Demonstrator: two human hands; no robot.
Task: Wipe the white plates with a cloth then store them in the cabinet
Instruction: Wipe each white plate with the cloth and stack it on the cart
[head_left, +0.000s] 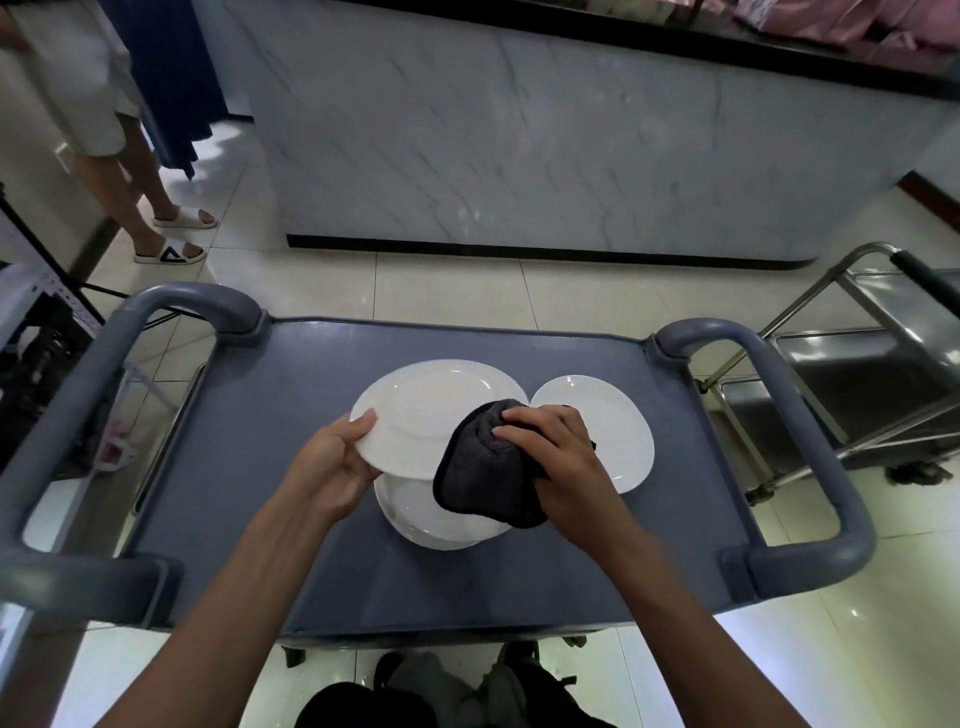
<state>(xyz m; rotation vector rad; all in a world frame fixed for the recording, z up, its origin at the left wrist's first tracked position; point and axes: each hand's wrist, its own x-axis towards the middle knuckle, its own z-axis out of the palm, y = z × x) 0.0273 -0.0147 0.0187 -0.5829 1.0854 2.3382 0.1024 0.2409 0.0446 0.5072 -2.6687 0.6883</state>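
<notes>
Three white plates are on or over the grey cart top (322, 545). My left hand (332, 462) grips the near-left rim of the top plate (421, 410), which is lifted and tilted above a second plate (421, 514) lying flat beneath it. My right hand (556, 457) presses a dark grey cloth (483, 467) against the right edge of the held plate. A third plate (608, 421) lies flat to the right, partly hidden by my right hand and the cloth.
The cart has thick grey handles on the left (78, 395) and right (810, 441). A steel trolley (852, 384) stands to the right. A marble-faced counter (519, 156) is ahead. A person in sandals (171, 234) stands at the far left.
</notes>
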